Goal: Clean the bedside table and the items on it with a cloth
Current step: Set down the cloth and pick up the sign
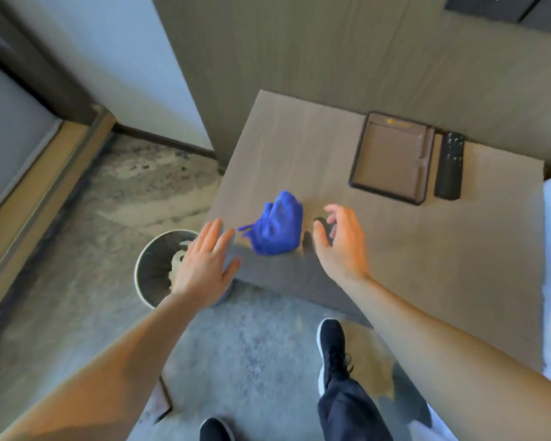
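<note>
Basically both hands empty: left hand (204, 262) flat, fingers straight, right hand (339, 240) loosely cupped, flanking the bunched blue cloth (275, 226) near the table (411, 249) front edge, likely reaching for it. Tray (392, 157) and remote (449, 167) wait behind.

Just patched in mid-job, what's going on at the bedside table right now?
A person stands at the bedside table. A crumpled blue cloth sits near its front left corner, and neither hand holds it. The left hand is open just left of the cloth and the right hand is open just right of it. A brown tray and a black remote lie side by side at the back right, untouched. A waste bin stands on the floor beside the table.
</note>
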